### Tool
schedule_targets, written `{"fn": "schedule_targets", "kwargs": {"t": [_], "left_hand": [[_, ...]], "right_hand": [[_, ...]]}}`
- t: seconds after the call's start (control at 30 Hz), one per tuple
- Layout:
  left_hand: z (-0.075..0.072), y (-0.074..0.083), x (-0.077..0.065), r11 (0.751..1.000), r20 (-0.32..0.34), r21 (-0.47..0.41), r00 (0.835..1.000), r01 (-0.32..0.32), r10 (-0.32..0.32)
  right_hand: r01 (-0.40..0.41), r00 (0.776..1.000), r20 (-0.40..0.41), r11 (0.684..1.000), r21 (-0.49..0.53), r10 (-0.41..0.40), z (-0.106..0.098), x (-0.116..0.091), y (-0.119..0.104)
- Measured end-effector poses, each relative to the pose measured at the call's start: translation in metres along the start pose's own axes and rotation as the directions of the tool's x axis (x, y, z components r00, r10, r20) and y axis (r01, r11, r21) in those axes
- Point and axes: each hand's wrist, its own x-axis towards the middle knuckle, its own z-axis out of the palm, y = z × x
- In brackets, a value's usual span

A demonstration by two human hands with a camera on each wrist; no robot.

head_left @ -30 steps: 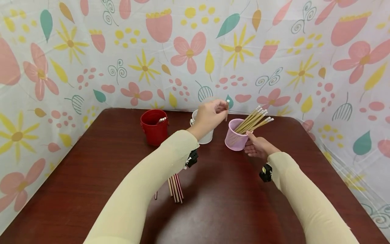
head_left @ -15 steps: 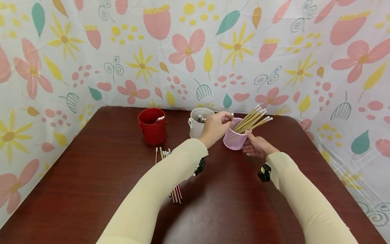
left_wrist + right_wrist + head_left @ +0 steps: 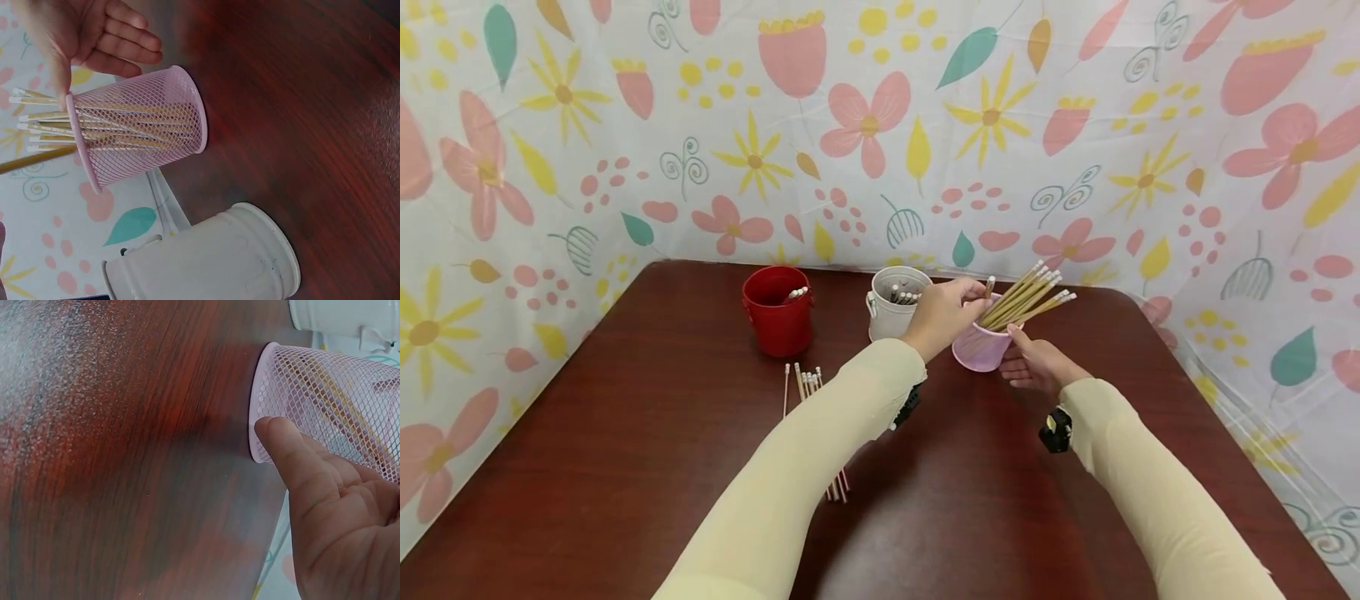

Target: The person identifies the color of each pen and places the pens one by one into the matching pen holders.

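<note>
My left hand (image 3: pixel 947 312) pinches a pencil (image 3: pixel 990 287) near its white eraser end, over the rim of a pink mesh pencil cup (image 3: pixel 981 352). In the left wrist view, the lower part of this pencil (image 3: pixel 37 159) reaches the cup's mouth. Several other pencils (image 3: pixel 1026 298) lean to the right inside the cup, eraser ends up. My right hand (image 3: pixel 1037 360) steadies the cup from the right, its thumb at the rim. The fingers (image 3: pixel 281 434) of that hand extend alongside the mesh wall. Part of the cup's rim is hidden behind my left hand.
A white bucket (image 3: pixel 889 321) with several pencils in it stands just left of the cup. Farther left is a red bucket (image 3: pixel 778 325), also holding pencils. Several loose pencils (image 3: pixel 805 383) lie on the dark wooden table (image 3: pixel 625 433), partly under my left forearm.
My left hand has moved right and down with the pencil, from above the white bucket to the pink cup's mouth. The right hand has stayed at the cup.
</note>
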Motion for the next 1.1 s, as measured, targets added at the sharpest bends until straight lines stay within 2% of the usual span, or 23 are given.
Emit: {"fn": "schedule_targets", "kwargs": {"t": [0.13, 0.23, 0.47, 0.7, 0.87, 0.97, 1.1], "left_hand": [[0.004, -0.001, 0.002, 0.992, 0.039, 0.113, 0.998, -0.055, 0.051], [0.007, -0.001, 0.004, 0.983, 0.055, 0.171, 0.997, -0.065, 0.056], [0.017, 0.001, 0.009, 0.986, 0.147, 0.169, 0.989, -0.003, -0.022], [0.017, 0.000, 0.012, 0.982, 0.137, 0.191, 0.990, 0.008, -0.035], [0.018, 0.000, 0.016, 0.974, 0.199, 0.226, 0.977, 0.034, -0.080], [0.020, -0.002, 0.018, 0.964, 0.207, 0.258, 0.972, 0.058, -0.114], [0.022, -0.005, 0.021, 0.965, 0.239, 0.246, 0.959, 0.091, -0.151]], "right_hand": [[0.005, 1.000, -0.004, 1.000, 0.019, -0.005, 0.000, -0.002, 0.001], [0.007, 1.000, -0.009, 0.999, 0.047, -0.007, 0.000, -0.001, 0.001], [0.001, 0.999, -0.047, 0.998, 0.059, 0.002, -0.007, -0.004, 0.005], [0.007, 1.000, -0.024, 0.999, 0.054, -0.005, 0.000, 0.002, 0.001], [0.005, 0.999, -0.043, 0.999, 0.048, -0.003, 0.004, 0.002, 0.000], [0.001, 0.999, -0.046, 0.999, 0.053, 0.001, 0.004, 0.002, 0.000], [0.002, 0.999, -0.046, 0.999, 0.053, 0.001, 0.002, 0.000, 0.000]]}}
